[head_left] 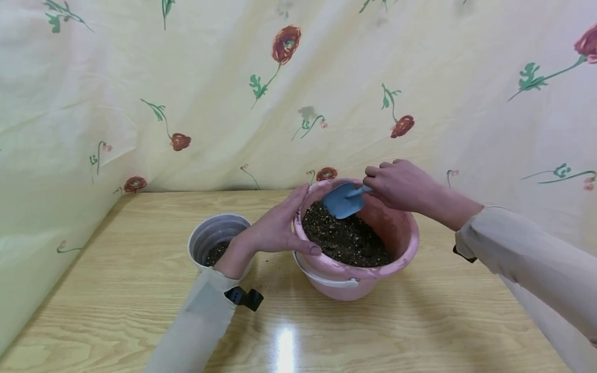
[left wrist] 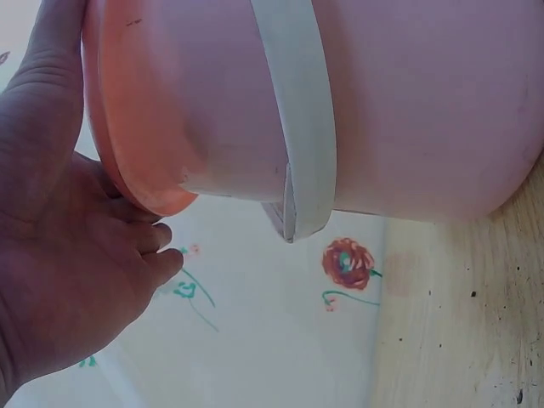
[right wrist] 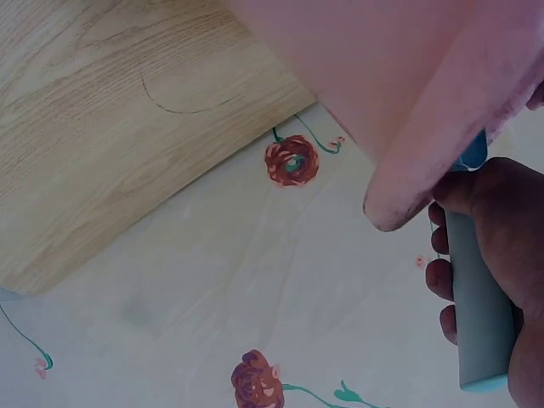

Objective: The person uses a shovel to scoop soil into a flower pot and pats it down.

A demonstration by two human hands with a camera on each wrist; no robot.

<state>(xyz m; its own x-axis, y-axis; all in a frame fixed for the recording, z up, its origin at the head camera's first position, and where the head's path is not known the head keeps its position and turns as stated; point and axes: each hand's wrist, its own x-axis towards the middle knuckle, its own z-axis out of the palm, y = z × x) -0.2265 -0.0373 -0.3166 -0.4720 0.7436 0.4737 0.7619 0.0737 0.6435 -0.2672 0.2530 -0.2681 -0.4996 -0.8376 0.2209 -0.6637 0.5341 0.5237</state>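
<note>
A pink bucket (head_left: 342,286) holds dark soil (head_left: 347,241). My left hand (head_left: 275,225) grips the bucket's left rim, its thumb over the near edge; in the left wrist view, the fingers of that hand (left wrist: 76,263) curl at the rim beside the bucket (left wrist: 408,102). Above the soil, near the back rim, is the blue blade of a small shovel (head_left: 344,201). My right hand (head_left: 406,186) holds its handle, and in the right wrist view the fingers wrap round the pale handle (right wrist: 478,297) next to the bucket's rim (right wrist: 425,153).
Left of the bucket, partly behind my left wrist, a grey-white pot (head_left: 205,235) stands with some soil at its bottom. A white bucket handle (head_left: 326,281) hangs at the front. Soil crumbs lie on the wooden table (head_left: 116,290); a flowered cloth (head_left: 210,77) hangs behind.
</note>
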